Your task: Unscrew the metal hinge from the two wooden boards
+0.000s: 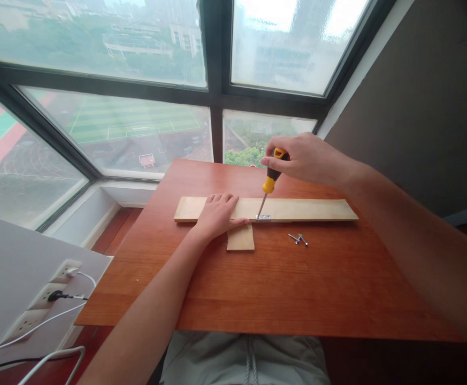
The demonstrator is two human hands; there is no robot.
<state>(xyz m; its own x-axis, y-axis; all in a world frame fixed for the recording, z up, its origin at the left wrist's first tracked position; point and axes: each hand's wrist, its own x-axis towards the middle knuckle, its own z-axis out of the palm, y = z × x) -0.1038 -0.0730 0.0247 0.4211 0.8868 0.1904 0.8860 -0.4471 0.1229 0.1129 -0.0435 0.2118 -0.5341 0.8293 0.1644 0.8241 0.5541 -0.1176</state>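
My right hand (293, 152) is wrapped round the yellow and black handle of a screwdriver (269, 183), which leans slightly. Its tip meets a small metal plate (263, 217) at the front edge of a long pale wooden board (305, 209). I cannot make out a screw under the tip. Flat on the board, left of the plate, lies my left hand (219, 214), its fingers stretched toward the back edge and the thumb along the front edge. A short wooden piece (240, 239) sticks out toward me from the board, close to my left thumb.
Several loose screws (298, 239) lie on the reddish wooden table (297, 294), right of the short piece. Windows (137, 123) stand behind the table. Power sockets (43, 297) with plugged-in cables are on the low wall at left.
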